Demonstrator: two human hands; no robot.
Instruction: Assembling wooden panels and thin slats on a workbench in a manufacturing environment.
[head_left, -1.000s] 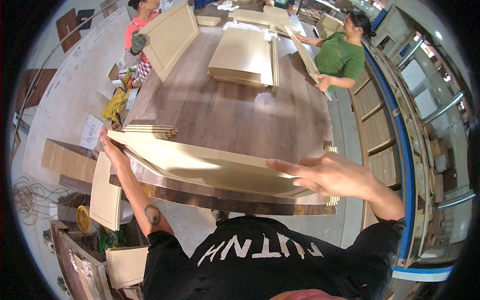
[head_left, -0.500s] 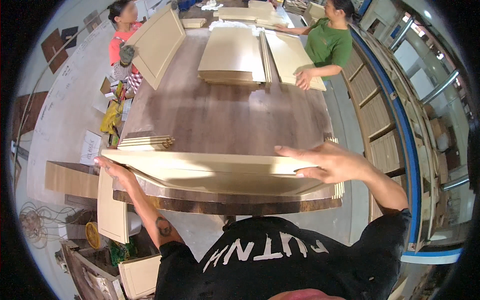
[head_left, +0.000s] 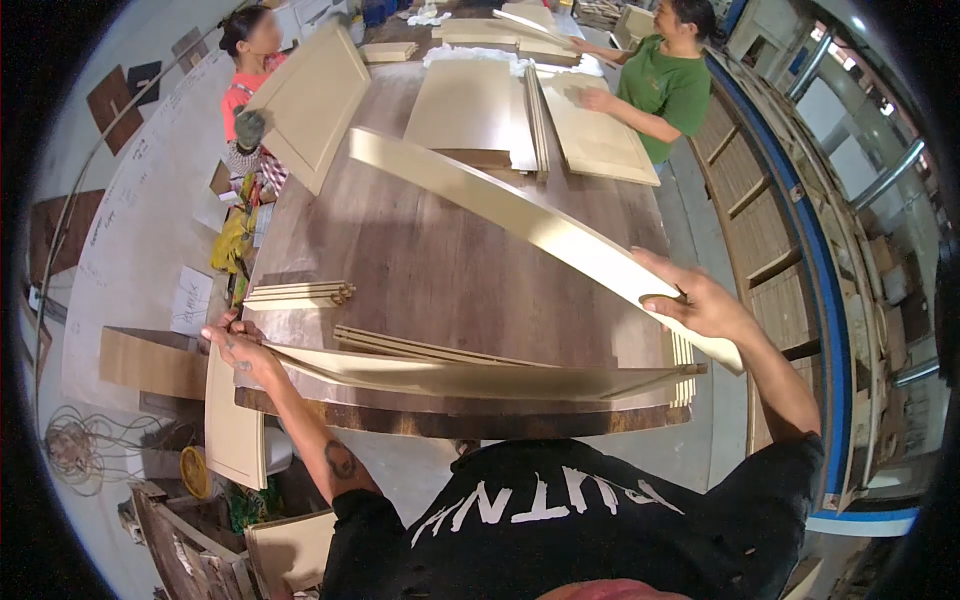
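Beige strip [head_left: 525,226] now aslant (in right hand [head_left: 705,300])

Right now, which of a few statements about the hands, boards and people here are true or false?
1. The right hand grips a board. True.
2. The left hand touches nothing. False: it holds the left end of the near panel.
3. A gloved hand is at the tilted panel. True.
4. The co-worker in green stands left of the table. False: right of it.
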